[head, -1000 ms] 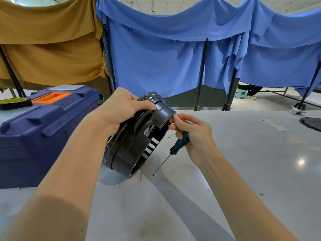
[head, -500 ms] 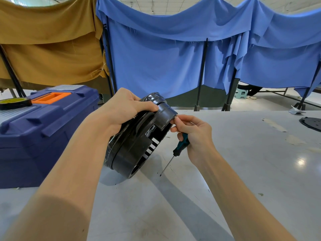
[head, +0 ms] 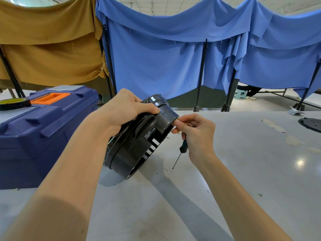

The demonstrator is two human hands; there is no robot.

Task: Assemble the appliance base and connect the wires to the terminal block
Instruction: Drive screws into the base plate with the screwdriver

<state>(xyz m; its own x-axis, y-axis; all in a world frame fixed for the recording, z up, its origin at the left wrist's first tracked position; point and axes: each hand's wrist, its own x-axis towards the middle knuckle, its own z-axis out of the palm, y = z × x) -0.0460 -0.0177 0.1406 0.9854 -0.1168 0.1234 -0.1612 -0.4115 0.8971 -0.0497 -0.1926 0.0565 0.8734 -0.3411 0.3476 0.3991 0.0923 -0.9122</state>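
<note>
The left hand [head: 128, 108] curls over the upper edge of the appliance base [head: 132, 153], thumb laid across its raised collar. It holds the base tilted so that only the lower rim rests on the surface [head: 243, 180]. The right hand [head: 196, 133] meets the collar's lip with thumb and forefinger pinched on something too small to make out, perhaps a screw. Its lower fingers tuck a screwdriver [head: 182, 149] against the palm, shaft pointing down toward the surface.

The base looks like stiff, glossy moulded plastic, light enough for one hand. Being round and propped on edge, it would likely roll or slide if the grip eased. The thick rim and collar seem the safest places to hold it — the thin ribs between its vent slots look weaker. No wires or terminal block show.

Just left of the base stands a blue toolbox [head: 43, 133] with a tape roll [head: 12, 102] on its lid. A black disc [head: 311, 124] lies at the far right. Blue cloth [head: 156, 66] and ochre cloth [head: 48, 49] hang behind.
</note>
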